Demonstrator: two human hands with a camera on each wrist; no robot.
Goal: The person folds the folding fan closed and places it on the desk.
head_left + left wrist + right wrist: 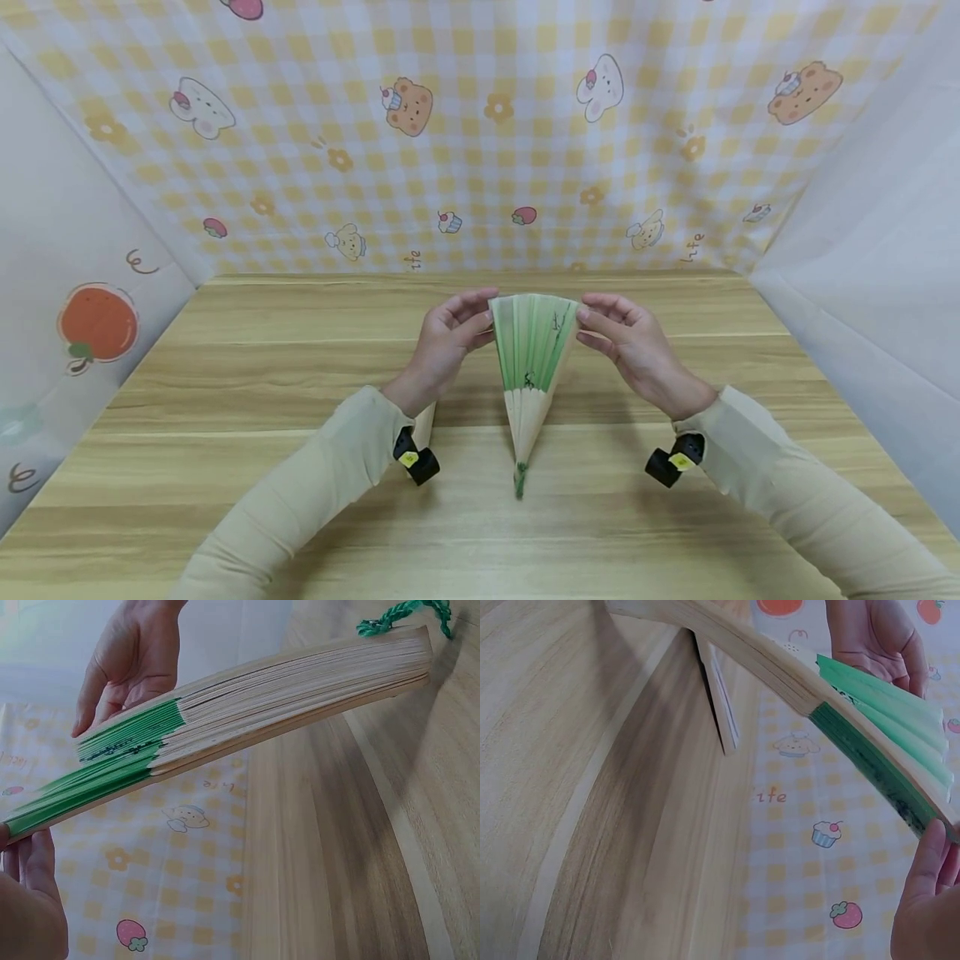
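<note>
A green folding fan (pixel 528 342) with pale wooden ribs is partly spread in the middle of the head view, its narrow end toward the person. A braided green tassel (pixel 520 479) hangs at that narrow end. My left hand (pixel 446 337) pinches the fan's upper left corner between thumb and fingers. At the upper right corner, my right hand (pixel 626 342) pinches the outer guard, thumb on the near side. The pleats (pixel 135 750) show bunched edge-on in the left wrist view. Green cloth (pixel 900 727) fans out between the hands in the right wrist view.
A slim pale wooden piece (pixel 423 427) lies on the wood-grain table (pixel 300 500), partly hidden under the left wrist; the right wrist view shows this slim piece (pixel 718 705) too. A checked cloth (pixel 465 167) hangs behind the table, with white sheets (pixel 862 208) at both sides.
</note>
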